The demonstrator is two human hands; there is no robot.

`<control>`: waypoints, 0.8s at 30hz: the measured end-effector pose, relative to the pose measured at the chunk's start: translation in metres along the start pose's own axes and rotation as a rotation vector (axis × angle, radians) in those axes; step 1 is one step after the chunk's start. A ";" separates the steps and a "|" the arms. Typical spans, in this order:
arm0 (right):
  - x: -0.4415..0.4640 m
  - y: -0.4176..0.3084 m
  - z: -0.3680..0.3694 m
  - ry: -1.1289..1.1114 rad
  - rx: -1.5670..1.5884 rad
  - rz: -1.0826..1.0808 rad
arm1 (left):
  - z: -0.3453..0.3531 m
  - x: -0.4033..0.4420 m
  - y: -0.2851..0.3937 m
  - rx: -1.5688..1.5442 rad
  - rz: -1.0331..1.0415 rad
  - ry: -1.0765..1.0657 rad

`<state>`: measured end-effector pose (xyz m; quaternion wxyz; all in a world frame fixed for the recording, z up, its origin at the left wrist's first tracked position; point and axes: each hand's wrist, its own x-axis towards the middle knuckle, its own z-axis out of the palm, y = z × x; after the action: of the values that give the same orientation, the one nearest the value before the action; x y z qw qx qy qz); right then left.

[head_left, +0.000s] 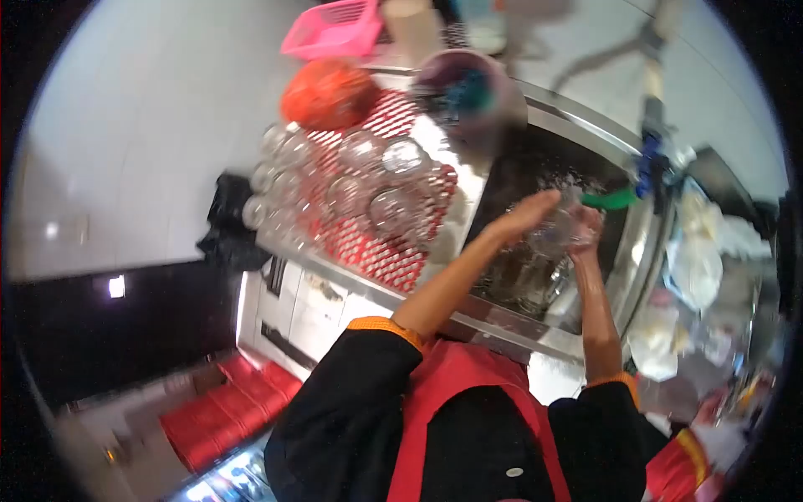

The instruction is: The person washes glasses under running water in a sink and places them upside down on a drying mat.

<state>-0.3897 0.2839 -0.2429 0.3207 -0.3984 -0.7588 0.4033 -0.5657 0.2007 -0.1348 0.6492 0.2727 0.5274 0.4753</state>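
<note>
Over the sink basin (611,159), my left hand (529,214) and my right hand (586,227) are on either side of a clear glass (554,234), which looks wet and blurred. Both hands have their fingers around it. A green hose end (611,200) from the blue tap (649,159) points at the glass, and water splashes there. More clear glassware (531,280) stands lower in the basin, below my hands.
Left of the basin, many upturned clear glasses (393,209) stand on a red mat (376,261). Behind them are an orange bag (329,94), a pink basket (335,29) and a round tub (468,92). Crumpled plastic bags (696,259) lie at the right.
</note>
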 end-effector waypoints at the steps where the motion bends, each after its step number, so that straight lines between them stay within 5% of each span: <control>1: -0.002 -0.005 0.006 -0.042 0.020 -0.031 | 0.005 -0.012 0.001 0.050 0.101 0.049; 3: -0.009 -0.019 0.010 -0.034 0.985 0.520 | 0.010 -0.025 -0.007 0.156 0.232 -0.053; 5: -0.025 -0.028 0.011 -0.056 1.134 0.652 | 0.041 -0.067 -0.007 0.580 0.381 0.306; 12: -0.107 -0.038 -0.003 0.056 0.838 0.605 | 0.071 -0.122 -0.011 0.816 0.586 0.353; 18: -0.170 -0.086 -0.028 0.191 0.358 0.310 | 0.022 -0.189 0.014 0.582 0.793 0.195; 19: -0.174 -0.114 -0.028 0.186 0.343 0.314 | 0.008 -0.209 0.021 0.566 0.791 0.197; 21: -0.176 -0.210 -0.014 -0.027 -0.412 -0.256 | -0.025 -0.248 0.031 0.576 0.518 0.121; 24: -0.176 -0.289 0.041 -0.211 -0.252 -0.303 | -0.077 -0.294 0.030 0.655 0.426 0.171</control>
<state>-0.4390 0.0146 -0.0404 0.2442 -0.2724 -0.8838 0.2917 -0.6455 -0.0644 -0.0071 0.3684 0.5281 0.6349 0.4269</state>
